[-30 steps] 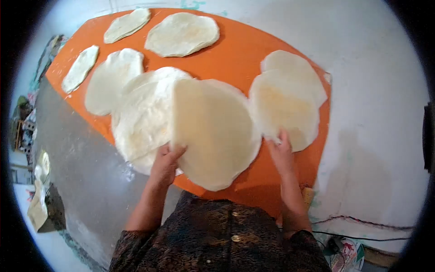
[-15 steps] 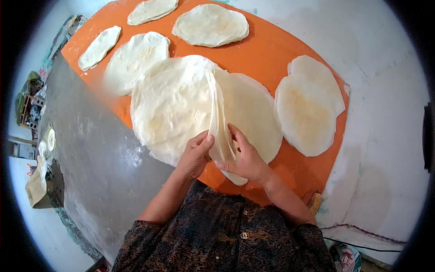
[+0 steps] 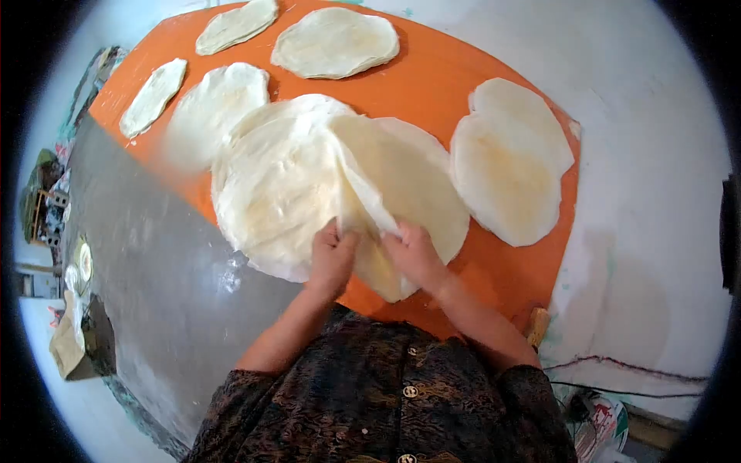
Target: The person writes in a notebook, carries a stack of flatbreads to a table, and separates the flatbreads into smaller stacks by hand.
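A wide stack of thin, pale flatbreads [image 3: 270,185] lies in front of me. My left hand [image 3: 333,258] is closed in a pinch on the near edge of a flatbread sheet from it. Just to its right, my right hand [image 3: 415,253] grips another part of the sheet, its fingers curled. Between the hands the sheet rises in a loose fold that runs back across the stack. Under the right hand lies a smoother, yellowish flatbread [image 3: 409,170], partly covered by the fold. Exactly which layers each hand holds is hidden.
The orange board [image 3: 509,285] carries more flatbread stacks: one at the right [image 3: 509,174], one at the back [image 3: 336,42] and several at the left. A grey surface [image 3: 154,231] adjoins it. A wooden piece [image 3: 538,324] sits by the board's near right corner.
Both hands have drawn the folded sheet apart, so its gap is wider and the fold slants right. My fingers have curled tighter. The whole view has shifted slightly.
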`<action>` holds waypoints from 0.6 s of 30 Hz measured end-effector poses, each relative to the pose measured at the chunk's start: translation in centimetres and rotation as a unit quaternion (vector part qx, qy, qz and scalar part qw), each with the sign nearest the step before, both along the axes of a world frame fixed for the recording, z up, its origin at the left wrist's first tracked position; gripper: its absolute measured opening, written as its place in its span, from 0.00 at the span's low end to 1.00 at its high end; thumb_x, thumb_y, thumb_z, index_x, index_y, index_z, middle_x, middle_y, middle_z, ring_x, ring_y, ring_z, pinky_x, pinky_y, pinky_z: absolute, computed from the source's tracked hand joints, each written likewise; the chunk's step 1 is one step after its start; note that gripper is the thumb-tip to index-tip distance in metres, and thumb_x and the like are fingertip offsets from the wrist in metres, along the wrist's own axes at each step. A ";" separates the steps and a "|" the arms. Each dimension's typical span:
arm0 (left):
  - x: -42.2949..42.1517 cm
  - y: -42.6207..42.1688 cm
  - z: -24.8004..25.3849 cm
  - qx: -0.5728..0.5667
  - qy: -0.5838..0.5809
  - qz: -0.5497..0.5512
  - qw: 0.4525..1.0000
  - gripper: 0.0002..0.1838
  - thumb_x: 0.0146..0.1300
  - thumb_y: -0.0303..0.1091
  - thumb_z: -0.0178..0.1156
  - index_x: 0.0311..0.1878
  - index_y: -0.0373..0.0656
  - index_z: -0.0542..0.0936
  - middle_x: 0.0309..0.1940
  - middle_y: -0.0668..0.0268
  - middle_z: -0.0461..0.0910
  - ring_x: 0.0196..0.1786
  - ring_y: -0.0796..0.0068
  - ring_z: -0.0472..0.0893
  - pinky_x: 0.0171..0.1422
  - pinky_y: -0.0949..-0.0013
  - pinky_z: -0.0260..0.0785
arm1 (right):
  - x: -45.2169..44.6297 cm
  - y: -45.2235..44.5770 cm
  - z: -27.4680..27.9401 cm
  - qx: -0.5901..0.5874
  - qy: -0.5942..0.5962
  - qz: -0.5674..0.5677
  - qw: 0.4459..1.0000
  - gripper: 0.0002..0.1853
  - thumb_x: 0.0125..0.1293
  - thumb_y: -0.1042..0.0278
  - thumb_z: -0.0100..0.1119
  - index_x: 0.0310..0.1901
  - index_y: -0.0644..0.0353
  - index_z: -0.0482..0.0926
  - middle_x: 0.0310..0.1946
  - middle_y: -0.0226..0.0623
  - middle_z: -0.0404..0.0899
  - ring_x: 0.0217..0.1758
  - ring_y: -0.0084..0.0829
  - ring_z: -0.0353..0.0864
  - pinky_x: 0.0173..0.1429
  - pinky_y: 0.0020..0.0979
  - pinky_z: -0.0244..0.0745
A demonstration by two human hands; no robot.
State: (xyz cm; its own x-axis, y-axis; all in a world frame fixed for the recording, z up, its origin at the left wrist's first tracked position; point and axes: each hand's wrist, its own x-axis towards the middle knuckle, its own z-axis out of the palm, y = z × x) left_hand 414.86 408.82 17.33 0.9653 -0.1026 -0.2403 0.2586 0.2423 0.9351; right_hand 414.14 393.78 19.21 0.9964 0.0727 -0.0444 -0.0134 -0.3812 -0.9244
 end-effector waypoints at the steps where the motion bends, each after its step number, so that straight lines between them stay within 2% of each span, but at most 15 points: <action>1: 0.3 0.0 0.2 -0.003 0.008 0.024 1.000 0.10 0.57 0.28 0.51 0.42 0.35 0.75 0.33 0.65 0.78 0.32 0.79 0.76 0.36 0.75 0.69 | 1.2 -1.2 0.1 0.030 -0.012 -0.010 0.999 0.15 0.57 0.71 0.47 0.45 0.68 0.72 0.30 0.45 0.78 0.37 0.33 0.78 0.42 0.32 0.71; 2: 0.6 0.6 0.8 0.010 0.026 0.024 0.999 0.10 0.58 0.26 0.48 0.42 0.35 0.75 0.33 0.64 0.78 0.33 0.78 0.77 0.37 0.75 0.69 | 2.2 -2.5 0.5 0.059 -0.023 -0.020 0.998 0.13 0.57 0.71 0.47 0.42 0.68 0.74 0.27 0.42 0.79 0.33 0.32 0.78 0.40 0.32 0.71; 3: 1.2 1.5 0.4 0.016 -0.002 0.019 1.000 0.09 0.58 0.26 0.49 0.40 0.35 0.75 0.32 0.64 0.79 0.31 0.76 0.77 0.36 0.73 0.70 | 2.8 -4.0 2.2 0.068 -0.004 -0.046 0.997 0.13 0.58 0.70 0.47 0.41 0.68 0.74 0.27 0.40 0.79 0.32 0.29 0.77 0.38 0.31 0.70; 5: 2.1 2.6 1.4 -0.026 0.019 0.033 0.999 0.09 0.57 0.27 0.50 0.39 0.35 0.76 0.33 0.64 0.78 0.32 0.76 0.77 0.37 0.73 0.70 | 2.7 -7.4 7.9 0.104 0.031 -0.115 0.987 0.12 0.58 0.70 0.49 0.40 0.68 0.75 0.28 0.33 0.78 0.30 0.24 0.76 0.35 0.29 0.71; 7: 2.7 3.2 3.0 -0.018 0.004 0.061 0.998 0.10 0.57 0.27 0.51 0.40 0.35 0.76 0.33 0.65 0.78 0.32 0.77 0.76 0.38 0.73 0.69 | 1.0 -10.4 12.0 0.201 -0.051 -0.215 0.954 0.13 0.58 0.71 0.50 0.43 0.67 0.75 0.32 0.36 0.78 0.34 0.26 0.77 0.41 0.29 0.72; 9: 3.6 3.2 5.8 0.052 -0.033 0.060 0.996 0.11 0.56 0.27 0.51 0.42 0.34 0.76 0.33 0.66 0.78 0.33 0.78 0.75 0.39 0.74 0.67 | -1.4 -13.4 12.9 0.303 -0.125 -0.275 0.904 0.18 0.58 0.72 0.49 0.51 0.68 0.69 0.43 0.41 0.75 0.45 0.32 0.75 0.50 0.32 0.70; 10: 4.3 3.4 7.4 0.122 -0.041 0.039 0.991 0.13 0.56 0.29 0.52 0.43 0.34 0.76 0.34 0.65 0.78 0.35 0.78 0.74 0.41 0.74 0.66 | -2.8 -14.2 12.5 0.288 -0.144 -0.341 0.883 0.21 0.58 0.72 0.49 0.54 0.68 0.65 0.48 0.44 0.71 0.50 0.35 0.72 0.53 0.34 0.68; 11: 5.2 3.2 9.3 0.172 -0.048 0.014 0.984 0.13 0.56 0.31 0.51 0.42 0.33 0.76 0.34 0.65 0.77 0.35 0.78 0.74 0.40 0.73 0.66 | -4.3 -15.0 11.6 0.272 -0.163 -0.404 0.858 0.24 0.59 0.72 0.48 0.58 0.68 0.60 0.53 0.48 0.67 0.55 0.38 0.69 0.56 0.36 0.66; 12: 6.2 2.8 10.5 0.160 -0.094 0.002 0.983 0.13 0.56 0.33 0.51 0.40 0.33 0.76 0.31 0.66 0.77 0.32 0.78 0.72 0.37 0.73 0.65 | -5.8 -16.6 9.4 0.286 -0.143 -0.446 0.836 0.26 0.59 0.72 0.48 0.59 0.68 0.58 0.54 0.47 0.65 0.56 0.39 0.67 0.56 0.36 0.66; 13: 7.2 2.4 12.4 0.199 -0.125 -0.020 0.972 0.13 0.56 0.33 0.50 0.38 0.34 0.76 0.29 0.67 0.76 0.31 0.79 0.71 0.36 0.73 0.64 | -7.2 -17.8 6.2 0.301 -0.123 -0.486 0.811 0.27 0.59 0.73 0.48 0.60 0.68 0.55 0.56 0.47 0.62 0.57 0.39 0.66 0.57 0.36 0.65; 15: 10.0 2.2 15.5 0.299 -0.186 -0.078 0.933 0.14 0.54 0.36 0.52 0.37 0.33 0.76 0.26 0.68 0.74 0.30 0.78 0.71 0.36 0.72 0.64 | -10.4 -17.8 0.3 0.377 -0.111 -0.489 0.778 0.25 0.59 0.72 0.48 0.59 0.66 0.58 0.52 0.43 0.66 0.53 0.38 0.68 0.55 0.36 0.67; 16: 9.6 0.6 19.0 0.330 -0.208 -0.096 0.916 0.15 0.54 0.37 0.52 0.37 0.33 0.75 0.25 0.68 0.74 0.30 0.76 0.71 0.37 0.71 0.64 | -12.0 -17.7 -2.8 0.417 -0.065 -0.475 0.772 0.24 0.60 0.72 0.47 0.58 0.64 0.60 0.51 0.41 0.68 0.51 0.37 0.69 0.52 0.36 0.68; 17: 11.9 0.7 18.1 0.325 -0.307 -0.042 0.893 0.18 0.53 0.42 0.53 0.35 0.33 0.77 0.24 0.66 0.75 0.29 0.78 0.71 0.36 0.71 0.64 | -13.4 -17.5 -6.2 0.456 -0.020 -0.459 0.762 0.22 0.60 0.71 0.47 0.57 0.62 0.61 0.49 0.39 0.69 0.49 0.37 0.70 0.50 0.37 0.69; 18: 12.6 -0.6 20.8 0.323 -0.337 -0.119 0.877 0.19 0.54 0.43 0.52 0.37 0.33 0.76 0.25 0.63 0.76 0.30 0.78 0.71 0.38 0.70 0.65 | -14.3 -17.5 -10.9 0.453 0.012 -0.484 0.749 0.21 0.60 0.71 0.47 0.56 0.60 0.62 0.48 0.38 0.69 0.47 0.36 0.71 0.47 0.37 0.71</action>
